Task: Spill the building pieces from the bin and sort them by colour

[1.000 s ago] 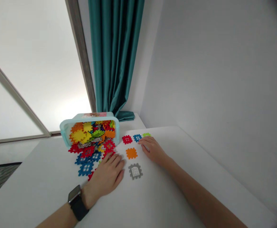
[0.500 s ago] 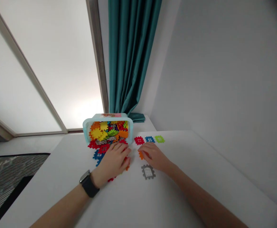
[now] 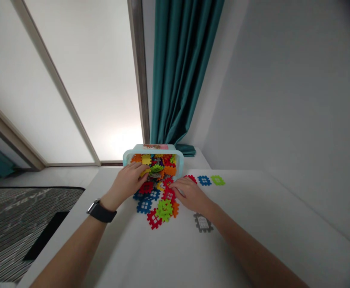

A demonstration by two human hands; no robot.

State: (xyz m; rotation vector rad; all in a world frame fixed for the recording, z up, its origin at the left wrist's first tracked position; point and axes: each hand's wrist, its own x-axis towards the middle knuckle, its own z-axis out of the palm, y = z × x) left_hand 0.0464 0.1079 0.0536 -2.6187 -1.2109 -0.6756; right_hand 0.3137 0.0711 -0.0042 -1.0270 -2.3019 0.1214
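Observation:
A pale blue tub (image 3: 129, 154) lies on its side on the white table (image 3: 253, 224), spilling several coloured waffle tiles. My left hand (image 3: 126, 183), with a dark watch on the wrist, reaches into the tub's mouth, its fingers curled on a yellow tile (image 3: 146, 161). My right hand (image 3: 189, 193) lies flat on the table, its fingers spread over the spilled tiles, touching a red tile (image 3: 169, 195). A green tile (image 3: 164, 209) and another red one (image 3: 153, 219) lie in front of the pile.
A blue tile (image 3: 204, 180) and a light green tile (image 3: 217, 180) sit apart on the right. A grey window tile (image 3: 203, 223) lies beside my right forearm. A teal curtain (image 3: 181, 72) hangs behind the tub. The table's left edge drops to a dark striped rug (image 3: 19, 228).
My left hand has moved forward from the spilled pile to the tub's mouth. My right hand has slid left onto the pile. The camera has swung left.

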